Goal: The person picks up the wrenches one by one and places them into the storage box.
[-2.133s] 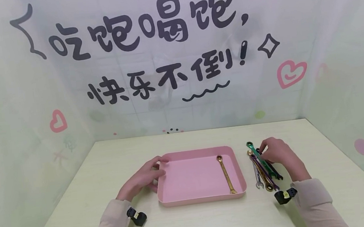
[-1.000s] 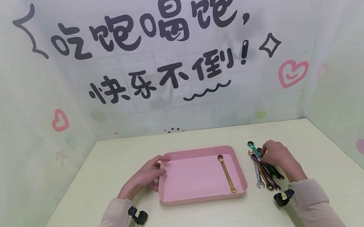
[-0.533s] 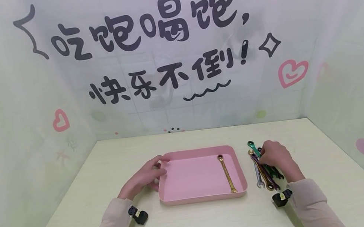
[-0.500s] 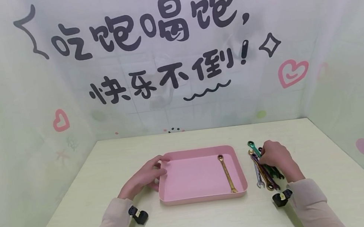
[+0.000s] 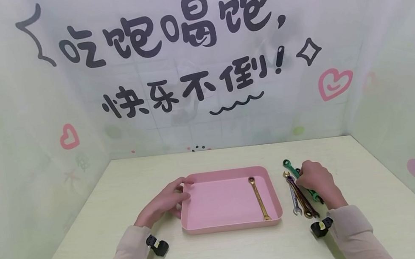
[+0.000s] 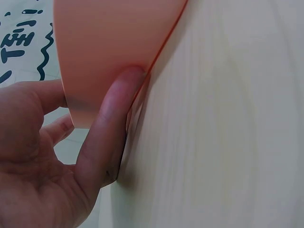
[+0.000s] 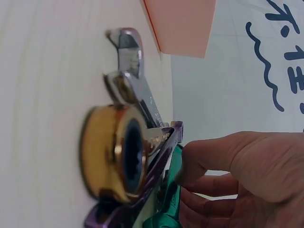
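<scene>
My left hand [image 5: 163, 203] grips the left side of a pink tray [image 5: 232, 227], its thumb pressed on the wall in the left wrist view and its fingers at the rim. A gold ratchet wrench [image 5: 259, 198] lies inside the tray toward the right. Beside the tray, my right hand [image 5: 317, 181] pinches a green ratchet wrench [image 7: 172, 190] between thumb and fingers, hiding its middle in the head view. Close by lie a silver wrench [image 5: 295, 205], another gold wrench [image 7: 102, 152] and a purple wrench [image 7: 154, 178], crossing each other.
A dark wrench partly shows under the right hand. All of this stands on a pale wooden table [image 5: 222, 256], with a printed cloth [image 5: 207, 131] hanging behind and along both sides. A small black camera sits on each wrist.
My right hand closes further on the green wrench, which has shifted slightly right, away from the purple and gold ones. The left hand and tray have stayed in place.
</scene>
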Available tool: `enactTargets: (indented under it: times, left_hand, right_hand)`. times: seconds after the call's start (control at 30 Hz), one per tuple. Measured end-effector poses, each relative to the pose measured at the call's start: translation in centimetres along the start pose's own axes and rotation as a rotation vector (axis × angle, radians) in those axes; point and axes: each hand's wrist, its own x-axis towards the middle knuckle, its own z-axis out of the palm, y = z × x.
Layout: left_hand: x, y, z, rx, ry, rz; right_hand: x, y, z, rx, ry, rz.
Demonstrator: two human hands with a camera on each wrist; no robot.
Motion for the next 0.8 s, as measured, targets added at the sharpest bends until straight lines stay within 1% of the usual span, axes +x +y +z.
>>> enactTargets:
  times: [0.2, 0.47, 0.8]
  left_hand:
    - [0.0, 0.0, -0.1, 0.004, 0.004, 0.0]
    - [0.0, -0.1, -0.1, 0.008, 0.002, 0.002]
    - [0.1, 0.0, -0.1, -0.004, 0.001, -0.002]
  right_hand:
    - [0.0, -0.1, -0.1, 0.027, 0.005, -0.011]
    - [-0.1, 0.1, -0.5, 0.07, -0.004, 0.004]
    - [-0.3, -0.3, -1.7, 0.155, 0.003, -0.051]
